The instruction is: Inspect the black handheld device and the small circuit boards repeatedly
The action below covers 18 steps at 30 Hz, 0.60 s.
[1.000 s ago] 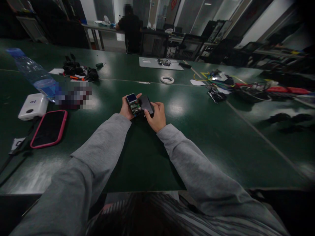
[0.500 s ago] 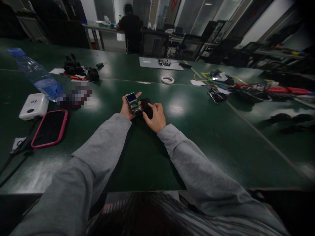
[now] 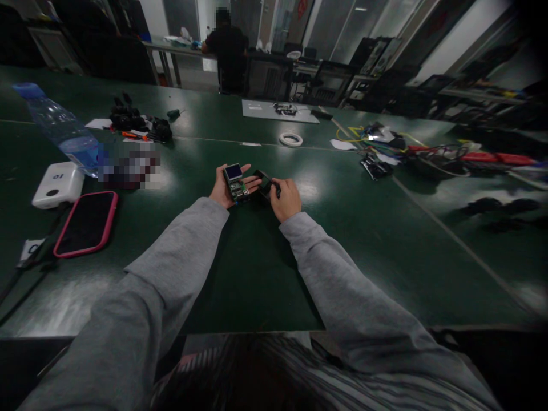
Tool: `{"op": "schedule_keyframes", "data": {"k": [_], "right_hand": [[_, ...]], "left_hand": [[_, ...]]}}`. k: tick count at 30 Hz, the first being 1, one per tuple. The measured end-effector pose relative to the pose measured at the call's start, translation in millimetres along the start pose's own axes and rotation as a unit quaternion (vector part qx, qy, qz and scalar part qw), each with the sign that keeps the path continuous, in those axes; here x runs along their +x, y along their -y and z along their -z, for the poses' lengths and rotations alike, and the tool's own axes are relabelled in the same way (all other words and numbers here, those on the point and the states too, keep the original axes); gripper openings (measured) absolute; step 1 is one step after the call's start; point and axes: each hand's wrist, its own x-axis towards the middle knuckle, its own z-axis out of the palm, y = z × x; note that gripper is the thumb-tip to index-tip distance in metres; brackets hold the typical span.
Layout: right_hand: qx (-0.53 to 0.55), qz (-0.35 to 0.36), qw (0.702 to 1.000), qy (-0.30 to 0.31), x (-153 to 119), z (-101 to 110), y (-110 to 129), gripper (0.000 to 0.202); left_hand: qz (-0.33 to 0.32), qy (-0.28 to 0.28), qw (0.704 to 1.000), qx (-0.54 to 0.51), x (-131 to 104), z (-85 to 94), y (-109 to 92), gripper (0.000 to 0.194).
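Observation:
A small circuit board with a display (image 3: 238,185) rests in my left hand (image 3: 220,189), screen side up. The fingers of that hand stretch out beneath and beyond it, toward the right. Just right of the board, my right hand (image 3: 287,200) is closed on a black plastic cover (image 3: 264,184), tilted with its hollow side partly showing. The cover is apart from the board's face, and its left edge lies close to my left fingertips; whether they touch I cannot tell.
On the left are a plastic bottle (image 3: 64,134), a white box (image 3: 59,185) and a pink-cased phone (image 3: 87,224). A tape roll (image 3: 290,140) lies ahead, with a grey board (image 3: 261,110) behind it. Tangled cables (image 3: 394,140) sit right. A person (image 3: 226,48) sits farther back.
My right hand has moved right and turned the black cover, tilting it away from the circuit board. The board has shifted slightly right in my left hand, and more of the left fingers shows.

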Motion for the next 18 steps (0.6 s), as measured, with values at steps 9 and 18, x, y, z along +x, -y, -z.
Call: {"op": "schedule_keyframes", "data": {"k": [9, 18], "right_hand": [[0.053, -0.115, 0.991, -0.049, 19.0, -6.3, -51.1, 0.058], [0.027, 0.031, 0.998, 0.037, 12.4, -7.5, -53.4, 0.065]], "left_hand": [[-0.016, -0.001, 1.0, 0.013, -4.0, -2.8, -0.4, 0.07], [-0.025, -0.011, 1.0, 0.0, -5.4, -4.9, -1.1, 0.07]]}}
